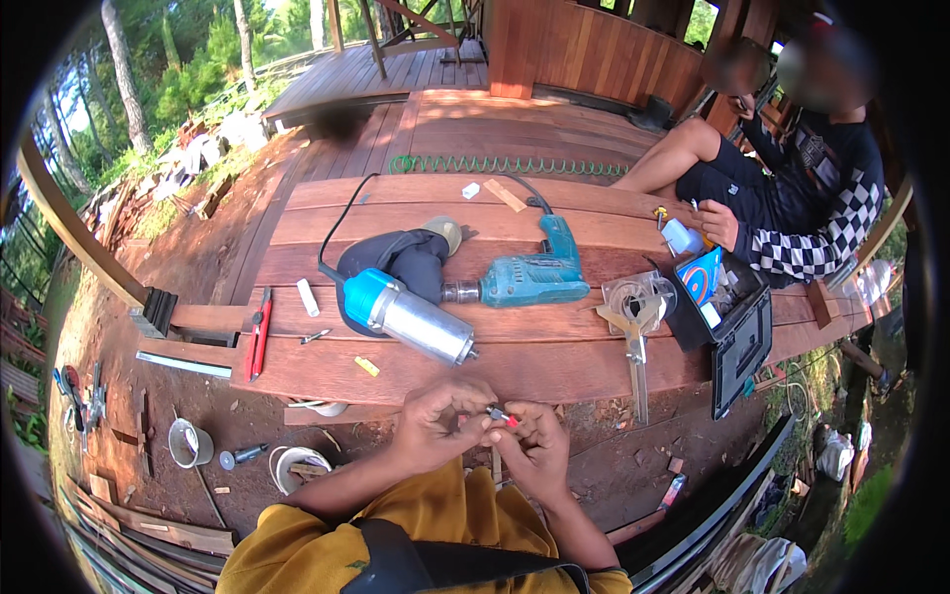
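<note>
Just in front of my body, over the near edge of the wooden table [515,361], my two hands meet around a small red and metal bit [510,419]. Fingertips of my left hand [435,426] pinch its grey metal end. At its red end, the thumb and fingers of my right hand [536,450] are closed on it. Partly hidden by the fingers, its exact shape is hard to make out. Beyond my hands lie a blue and silver trim router motor [416,319] and a teal power drill [534,275]. A small metal piece [316,337] and a yellow piece [367,366] rest nearby.
Red-handled pliers [260,335] lie at the table's left end, and a dark cloth [396,262] sits behind the router. On the right are an open black case [740,346], a metal tool [637,361] and a seated person [792,188]. Buckets [190,443] stand on the ground.
</note>
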Demonstrator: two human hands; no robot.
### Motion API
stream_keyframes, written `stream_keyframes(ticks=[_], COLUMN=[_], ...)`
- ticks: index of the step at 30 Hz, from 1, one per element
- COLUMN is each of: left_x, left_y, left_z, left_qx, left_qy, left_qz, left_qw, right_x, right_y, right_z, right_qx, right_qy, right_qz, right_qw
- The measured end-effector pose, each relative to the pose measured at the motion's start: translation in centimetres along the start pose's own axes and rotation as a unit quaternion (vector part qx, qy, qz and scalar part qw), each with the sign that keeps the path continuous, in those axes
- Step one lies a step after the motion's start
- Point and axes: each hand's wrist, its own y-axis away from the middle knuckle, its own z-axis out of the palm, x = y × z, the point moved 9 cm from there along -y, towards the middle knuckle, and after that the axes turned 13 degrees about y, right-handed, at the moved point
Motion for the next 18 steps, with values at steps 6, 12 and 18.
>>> stream_keyframes(ticks=[6, 12, 18], left_x=[-0.5, 3.8, 4.5], left_y=[0.2, -3.1, -7.3], left_z=[-1.3, -0.5, 1.6], left_qx=[0.002, -0.082, -0.305], left_qy=[-0.017, -0.171, -0.645], left_qz=[-0.036, -0.006, 0.092], left_qw=[0.999, 0.982, 0.695], right_x=[-0.5, 1.7, 3.2], right_y=[-0.5, -1.5, -3.1], right_z=[0.2, -0.7, -2.4], right_qx=[0.011, 0.016, 0.085], right_qy=[0.126, -0.038, -0.118], right_qz=[-0.041, -0.006, 0.045], right_qw=[0.991, 0.999, 0.988])
